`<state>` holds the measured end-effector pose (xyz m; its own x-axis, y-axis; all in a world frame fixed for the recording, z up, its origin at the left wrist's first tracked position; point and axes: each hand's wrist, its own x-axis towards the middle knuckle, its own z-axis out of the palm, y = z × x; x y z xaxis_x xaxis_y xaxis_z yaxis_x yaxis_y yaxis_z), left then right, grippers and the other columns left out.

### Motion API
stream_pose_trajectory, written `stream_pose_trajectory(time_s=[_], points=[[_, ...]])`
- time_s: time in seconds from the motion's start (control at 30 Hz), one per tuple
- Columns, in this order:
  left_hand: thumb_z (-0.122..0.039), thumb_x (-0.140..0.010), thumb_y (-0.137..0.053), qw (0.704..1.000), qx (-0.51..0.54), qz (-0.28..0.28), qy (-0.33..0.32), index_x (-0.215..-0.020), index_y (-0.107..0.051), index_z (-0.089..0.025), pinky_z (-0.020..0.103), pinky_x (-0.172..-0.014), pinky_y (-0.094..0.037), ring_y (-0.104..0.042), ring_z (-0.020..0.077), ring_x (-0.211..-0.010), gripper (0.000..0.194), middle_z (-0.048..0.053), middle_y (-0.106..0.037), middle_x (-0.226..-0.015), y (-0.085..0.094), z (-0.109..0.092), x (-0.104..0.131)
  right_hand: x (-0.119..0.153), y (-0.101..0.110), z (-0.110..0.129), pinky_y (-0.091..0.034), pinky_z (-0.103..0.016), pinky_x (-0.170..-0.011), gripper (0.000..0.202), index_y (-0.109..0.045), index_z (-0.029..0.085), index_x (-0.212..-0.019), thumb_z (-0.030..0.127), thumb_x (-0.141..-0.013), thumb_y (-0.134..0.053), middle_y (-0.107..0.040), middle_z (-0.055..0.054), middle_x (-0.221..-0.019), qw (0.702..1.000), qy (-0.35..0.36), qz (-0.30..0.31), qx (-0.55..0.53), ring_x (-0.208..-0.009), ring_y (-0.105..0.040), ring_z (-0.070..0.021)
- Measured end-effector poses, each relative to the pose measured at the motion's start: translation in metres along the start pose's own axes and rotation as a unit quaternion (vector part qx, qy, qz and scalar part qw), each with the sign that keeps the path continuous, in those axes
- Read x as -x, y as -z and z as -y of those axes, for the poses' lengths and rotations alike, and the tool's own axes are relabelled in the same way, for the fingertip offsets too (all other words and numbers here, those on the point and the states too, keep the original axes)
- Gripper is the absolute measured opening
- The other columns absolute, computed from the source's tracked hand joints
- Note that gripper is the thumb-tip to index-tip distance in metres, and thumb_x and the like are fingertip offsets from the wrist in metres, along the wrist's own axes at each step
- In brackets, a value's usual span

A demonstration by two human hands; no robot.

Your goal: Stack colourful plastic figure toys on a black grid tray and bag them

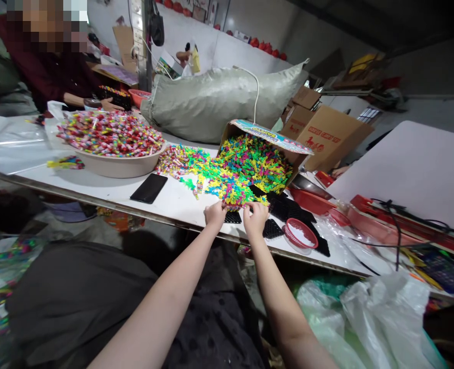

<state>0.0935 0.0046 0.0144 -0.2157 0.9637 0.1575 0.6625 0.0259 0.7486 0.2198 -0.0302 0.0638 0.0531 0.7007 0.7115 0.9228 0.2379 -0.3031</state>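
My left hand (215,214) and my right hand (256,217) are close together at the table's front edge, a small gap between them. Both have their fingers bent and pinched; what lies between the fingertips is too small to make out. Below and between them is a black tray with small holes (233,218). Just beyond my fingertips spreads a heap of small yellow, green, blue and pink plastic pieces (234,190), spilling from a tipped cardboard box (301,160). More black perforated trays (288,207) lie to the right of my right hand.
A beige basin (119,166) heaped with small wrapped tubes (111,133) stands left, a black phone (149,188) near it. At right are a red basket (301,233) and plastic bags (384,307). Behind lies a large sack (227,100). Another person (53,72) works at far left.
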Motion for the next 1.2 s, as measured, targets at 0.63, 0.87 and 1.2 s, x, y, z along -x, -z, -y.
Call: stream_pose_trajectory(time_s=[0.63,0.87,1.2], points=[[-0.041,-0.085,-0.04,0.998,-0.059,0.004,-0.024,-0.094,-0.057,-0.021,0.032,-0.082,-0.031,-0.057,0.0207,-0.085,0.028,0.007,-0.065,-0.088,0.0,-0.002,0.004,-0.09,-0.015,0.022,-0.021,-0.043,-0.103,0.05,-0.039,0.016,-0.131,0.042,-0.091,-0.024,-0.034,-0.009,-0.139,0.966,0.158,0.195,0.058,-0.13,-0.025,-0.024],[-0.04,-0.084,-0.041,0.999,-0.046,0.005,-0.027,-0.096,-0.056,-0.02,0.034,-0.084,-0.031,-0.057,0.0215,-0.085,0.027,0.007,-0.065,-0.089,0.002,-0.002,0.006,-0.086,-0.032,0.019,-0.026,-0.04,-0.102,0.046,-0.042,0.015,-0.129,0.036,-0.093,-0.022,-0.045,-0.009,-0.131,0.956,0.192,0.22,0.02,-0.124,-0.036,-0.0211],[-0.036,-0.083,-0.042,0.999,-0.039,0.014,-0.034,-0.098,-0.053,-0.02,0.035,-0.082,-0.033,-0.057,0.0226,-0.088,0.025,0.008,-0.064,-0.089,0.008,-0.003,0.01,-0.094,-0.029,0.01,-0.031,-0.035,-0.098,0.043,-0.048,0.015,-0.123,0.033,-0.094,-0.022,-0.05,-0.009,-0.126,0.97,0.181,0.158,-0.024,-0.117,-0.044,-0.0188]])
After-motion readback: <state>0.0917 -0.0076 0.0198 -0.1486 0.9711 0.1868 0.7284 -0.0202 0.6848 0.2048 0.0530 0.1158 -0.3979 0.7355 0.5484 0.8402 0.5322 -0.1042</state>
